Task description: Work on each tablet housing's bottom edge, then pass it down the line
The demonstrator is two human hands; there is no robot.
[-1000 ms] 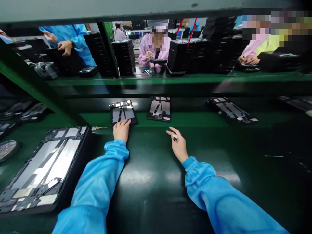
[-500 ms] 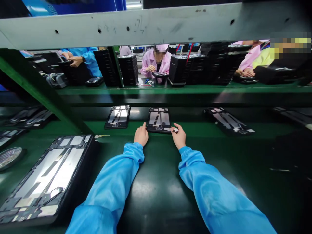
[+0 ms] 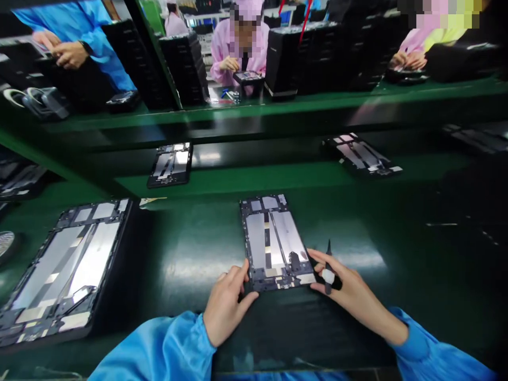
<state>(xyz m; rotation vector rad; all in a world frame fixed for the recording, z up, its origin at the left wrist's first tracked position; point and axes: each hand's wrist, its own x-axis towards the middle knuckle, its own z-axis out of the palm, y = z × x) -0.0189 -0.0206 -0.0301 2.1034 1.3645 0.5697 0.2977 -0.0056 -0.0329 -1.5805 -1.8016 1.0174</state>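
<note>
An open tablet frame (image 3: 273, 241) with silver panels lies on the dark green bench in front of me. My left hand (image 3: 227, 301) grips its near left corner, fingers curled on the edge. My right hand (image 3: 344, 288) touches the near right corner and also holds a thin black pointed tool (image 3: 328, 267) with a white band, tip pointing away from me.
A stack of larger frames (image 3: 59, 270) sits at my left. Two more frames (image 3: 171, 164) (image 3: 362, 154) lie on the conveyor strip behind. Black tray stacks (image 3: 186, 69) and other workers in pink and blue stand across the raised green shelf (image 3: 278, 108).
Both hands pulled the middle frame off the conveyor strip toward me onto the bench. My view tilted down; the grey overhead beam left the picture.
</note>
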